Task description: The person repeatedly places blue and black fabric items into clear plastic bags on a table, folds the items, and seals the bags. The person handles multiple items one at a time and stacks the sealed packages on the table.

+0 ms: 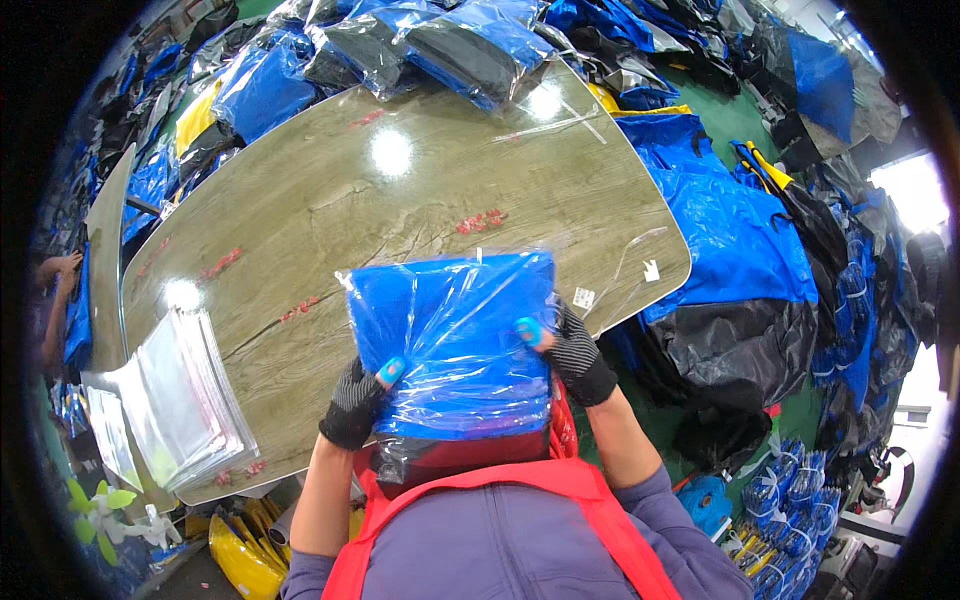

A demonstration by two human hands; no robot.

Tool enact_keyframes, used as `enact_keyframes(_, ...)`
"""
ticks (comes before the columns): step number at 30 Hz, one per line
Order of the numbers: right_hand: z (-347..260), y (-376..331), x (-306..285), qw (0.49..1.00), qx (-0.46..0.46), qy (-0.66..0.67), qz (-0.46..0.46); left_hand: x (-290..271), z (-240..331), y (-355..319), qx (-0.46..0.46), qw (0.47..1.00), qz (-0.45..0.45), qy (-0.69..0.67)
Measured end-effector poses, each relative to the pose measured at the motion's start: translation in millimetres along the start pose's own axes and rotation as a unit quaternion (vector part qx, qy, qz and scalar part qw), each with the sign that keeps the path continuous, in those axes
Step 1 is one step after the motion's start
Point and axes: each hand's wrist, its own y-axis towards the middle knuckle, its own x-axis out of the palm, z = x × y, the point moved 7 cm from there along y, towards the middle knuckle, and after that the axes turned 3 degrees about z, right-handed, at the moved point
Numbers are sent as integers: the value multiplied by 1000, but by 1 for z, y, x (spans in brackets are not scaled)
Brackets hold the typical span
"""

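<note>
A folded blue and black fabric item in a clear plastic bag is held up close to my body, over the table's near edge. My left hand grips its left side, thumb on top of the plastic. On the opposite side my right hand has its thumb pressed on the front and its fingers behind. Dark striped fingerless gloves cover both hands, and a blue covering shows on each thumb. The fingers under the package are hidden. The plastic is creased and shiny, and the black part shows at the lower edge.
A wood-patterned table spreads before me. Clear plastic sleeves lie stacked at its left. Wrapped blue and black packages pile along the far edge. A large blue and black bundle stands right. A person's arm shows far left.
</note>
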Motion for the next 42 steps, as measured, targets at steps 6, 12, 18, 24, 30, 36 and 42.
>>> enact_keyframes(6,20,-34,19,984,118,-111,-74,-8,-26,-44,53,997,-2,-62)
enact_keyframes(12,-22,37,24,966,139,154,-152,0,75,-8,126,973,5,191)
enact_keyframes(18,-83,100,7,990,-68,-32,-117,68,152,-41,475,651,57,590)
enact_keyframes(24,-94,74,30,966,-203,-141,-75,10,150,7,399,915,55,35)
enact_keyframes(30,-78,47,37,950,-278,-143,-16,5,107,26,238,963,129,-9)
enact_keyframes(36,-90,40,41,956,-169,-238,-36,18,110,13,201,973,107,-27)
enact_keyframes(42,-138,10,109,564,-426,-707,20,40,130,0,235,951,95,175)
